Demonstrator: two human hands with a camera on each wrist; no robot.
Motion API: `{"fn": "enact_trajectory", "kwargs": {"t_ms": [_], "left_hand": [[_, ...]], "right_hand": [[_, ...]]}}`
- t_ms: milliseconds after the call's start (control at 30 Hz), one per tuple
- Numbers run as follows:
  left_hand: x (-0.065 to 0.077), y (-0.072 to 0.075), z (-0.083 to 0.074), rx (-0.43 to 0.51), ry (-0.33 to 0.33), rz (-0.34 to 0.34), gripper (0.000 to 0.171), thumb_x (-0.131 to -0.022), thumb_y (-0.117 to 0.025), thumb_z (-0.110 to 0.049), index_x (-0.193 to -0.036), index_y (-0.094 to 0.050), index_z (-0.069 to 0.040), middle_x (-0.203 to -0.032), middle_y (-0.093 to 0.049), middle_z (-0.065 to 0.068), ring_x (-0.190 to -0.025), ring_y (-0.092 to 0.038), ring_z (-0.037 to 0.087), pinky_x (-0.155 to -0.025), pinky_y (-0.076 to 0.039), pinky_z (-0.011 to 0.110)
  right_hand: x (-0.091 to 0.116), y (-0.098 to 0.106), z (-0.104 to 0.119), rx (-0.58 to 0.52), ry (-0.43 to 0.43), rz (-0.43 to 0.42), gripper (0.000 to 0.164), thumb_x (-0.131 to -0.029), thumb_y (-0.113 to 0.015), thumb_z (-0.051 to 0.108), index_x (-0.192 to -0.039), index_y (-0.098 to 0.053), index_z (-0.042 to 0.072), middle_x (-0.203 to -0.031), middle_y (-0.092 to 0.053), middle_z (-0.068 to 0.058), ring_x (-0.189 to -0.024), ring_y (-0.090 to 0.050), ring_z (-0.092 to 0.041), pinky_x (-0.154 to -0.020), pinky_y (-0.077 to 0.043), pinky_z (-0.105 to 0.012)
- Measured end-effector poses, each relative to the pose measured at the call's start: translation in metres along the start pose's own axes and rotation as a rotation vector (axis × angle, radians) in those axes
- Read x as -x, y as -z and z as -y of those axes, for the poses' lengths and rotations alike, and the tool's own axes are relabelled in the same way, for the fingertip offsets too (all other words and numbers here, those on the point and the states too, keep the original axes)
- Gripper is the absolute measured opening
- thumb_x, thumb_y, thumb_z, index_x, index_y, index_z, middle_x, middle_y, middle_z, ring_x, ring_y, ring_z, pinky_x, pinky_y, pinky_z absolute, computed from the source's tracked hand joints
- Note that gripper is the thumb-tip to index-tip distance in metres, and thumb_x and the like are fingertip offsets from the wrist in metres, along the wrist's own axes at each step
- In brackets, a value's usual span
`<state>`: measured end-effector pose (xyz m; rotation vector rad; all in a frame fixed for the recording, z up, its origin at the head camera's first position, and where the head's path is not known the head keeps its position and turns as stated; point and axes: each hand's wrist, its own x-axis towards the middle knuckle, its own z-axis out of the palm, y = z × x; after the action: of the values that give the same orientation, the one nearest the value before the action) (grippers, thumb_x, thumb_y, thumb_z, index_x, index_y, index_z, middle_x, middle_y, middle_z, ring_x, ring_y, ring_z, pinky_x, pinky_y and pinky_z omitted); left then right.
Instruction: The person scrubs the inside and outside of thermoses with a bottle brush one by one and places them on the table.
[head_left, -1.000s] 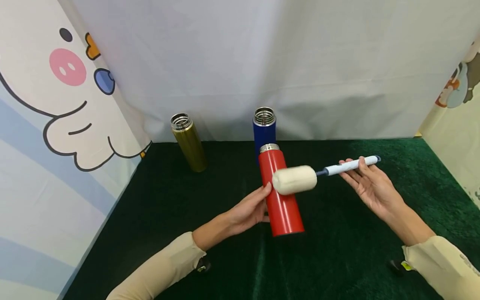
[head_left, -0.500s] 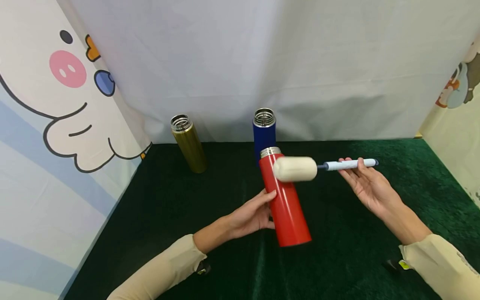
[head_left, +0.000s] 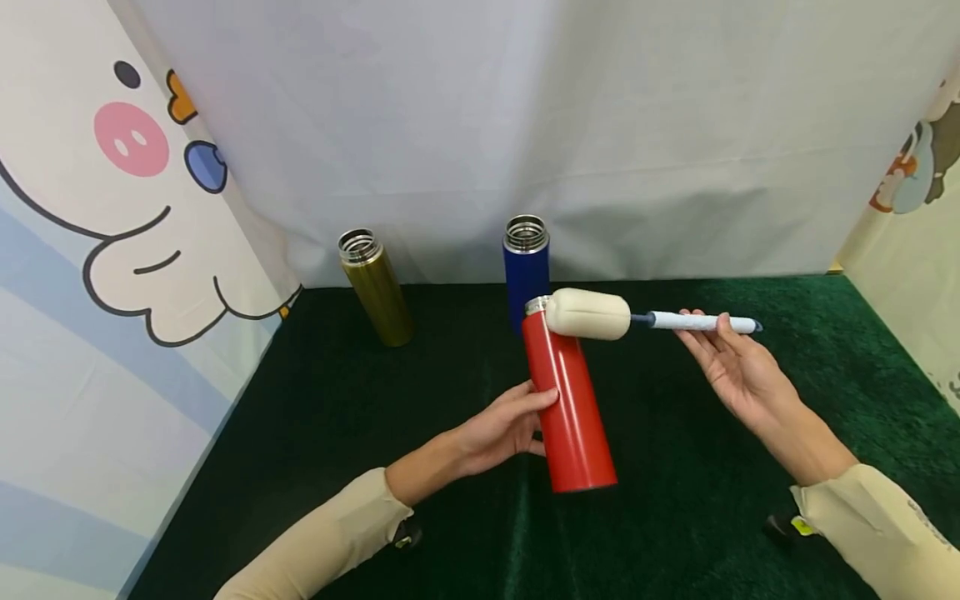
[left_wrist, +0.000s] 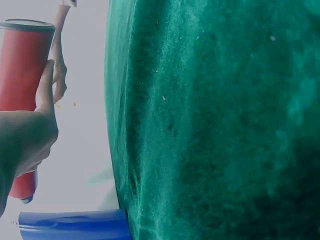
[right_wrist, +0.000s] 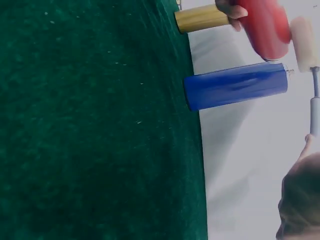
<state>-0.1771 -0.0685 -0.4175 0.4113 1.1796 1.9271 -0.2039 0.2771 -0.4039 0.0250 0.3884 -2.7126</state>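
Observation:
Tilted in the air over the table, a red thermos bottle (head_left: 572, 417) with a bare steel neck is gripped around its middle by my left hand (head_left: 498, 432). My right hand (head_left: 738, 371) pinches the pale handle of a bottle brush (head_left: 588, 315), which lies level with its cream sponge head pointing left. The sponge overlaps the bottle's upper end in the head view. In the right wrist view, the sponge stands alongside the red body, touching or very close. The left wrist view shows the bottle's base and my thumb along its side.
An uncapped gold bottle (head_left: 381, 300) stands at the back left. Behind the red one is an uncapped blue bottle (head_left: 525, 271), partly hidden. Dark green cloth (head_left: 337, 400) covers the table, with a pale curtain (head_left: 637, 125) along its back edge.
Across the frames the sponge head has moved up along the red bottle, from its middle to its neck. The bottle first dipped slightly towards me, then barely shifted. Both grips are kept.

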Motion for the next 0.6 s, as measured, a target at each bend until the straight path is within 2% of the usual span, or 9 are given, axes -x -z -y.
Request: {"fn": "enact_trajectory", "kwargs": {"t_ms": [67,167,233,300,467,533,600], "left_hand": [[0.0003,0.0004,-0.0006,0.023,-0.011,-0.009,0.049,-0.11,-0.041,-0.035,-0.154,-0.027,-0.018,-0.133,-0.059,-0.001,-0.116,-0.064,0.014,-0.094,-0.057,0.037],[0.0009,0.0018,-0.0028,0.076,-0.036,-0.023,0.056,-0.109,-0.045,-0.039,-0.157,-0.022,-0.023,-0.14,-0.052,0.0,-0.122,-0.059,0.016,-0.098,-0.056,0.038],[0.001,0.0023,-0.0043,0.102,-0.044,-0.029,0.059,-0.108,-0.047,-0.039,-0.158,-0.02,-0.025,-0.142,-0.049,0.0,-0.125,-0.057,0.017,-0.1,-0.056,0.038],[0.0009,0.002,-0.0049,0.102,-0.039,-0.018,0.058,-0.109,-0.046,-0.036,-0.159,-0.02,-0.022,-0.143,-0.048,0.0,-0.127,-0.056,0.017,-0.1,-0.056,0.039],[0.0022,-0.0017,-0.0036,0.068,0.004,0.036,0.051,-0.111,-0.037,-0.029,-0.157,-0.024,-0.011,-0.138,-0.054,0.0,-0.122,-0.06,0.016,-0.098,-0.057,0.039],[0.0029,-0.0025,-0.0036,0.068,0.007,0.041,0.049,-0.112,-0.034,-0.029,-0.156,-0.025,-0.011,-0.137,-0.055,0.0,-0.12,-0.061,0.016,-0.098,-0.057,0.038],[0.0031,-0.0019,-0.0043,0.079,-0.007,0.026,0.05,-0.111,-0.035,-0.031,-0.156,-0.025,-0.012,-0.137,-0.055,0.0,-0.119,-0.061,0.016,-0.098,-0.057,0.038]], "right_hand": [[0.0009,0.0027,0.0005,0.054,-0.07,0.023,0.018,-0.109,-0.041,0.012,-0.122,-0.051,0.004,-0.125,-0.065,-0.02,-0.123,-0.066,-0.03,-0.109,-0.051,-0.041],[0.0025,0.0072,0.0009,0.239,-0.176,0.117,0.027,-0.112,-0.029,0.013,-0.124,-0.053,0.005,-0.123,-0.066,-0.015,-0.12,-0.068,-0.026,-0.105,-0.055,-0.037],[0.0018,0.0087,0.0007,0.315,-0.199,0.164,0.031,-0.112,-0.025,0.013,-0.127,-0.052,0.007,-0.123,-0.065,-0.014,-0.12,-0.067,-0.024,-0.104,-0.055,-0.035],[-0.0005,0.0078,0.0,0.282,-0.17,0.152,0.028,-0.112,-0.028,0.012,-0.126,-0.051,0.007,-0.123,-0.065,-0.014,-0.12,-0.067,-0.025,-0.104,-0.055,-0.036],[-0.0068,0.0034,-0.0009,-0.043,-0.037,0.009,0.019,-0.107,-0.045,0.01,-0.123,-0.051,0.003,-0.125,-0.064,-0.022,-0.123,-0.066,-0.032,-0.112,-0.048,-0.041],[-0.0066,0.0038,-0.0007,-0.066,-0.028,-0.024,0.019,-0.106,-0.047,0.01,-0.123,-0.052,0.003,-0.124,-0.065,-0.022,-0.122,-0.066,-0.032,-0.112,-0.049,-0.041],[-0.005,0.0063,-0.0007,-0.011,-0.061,-0.015,0.018,-0.108,-0.044,0.011,-0.123,-0.052,0.005,-0.124,-0.065,-0.021,-0.121,-0.067,-0.031,-0.11,-0.051,-0.04]]}}
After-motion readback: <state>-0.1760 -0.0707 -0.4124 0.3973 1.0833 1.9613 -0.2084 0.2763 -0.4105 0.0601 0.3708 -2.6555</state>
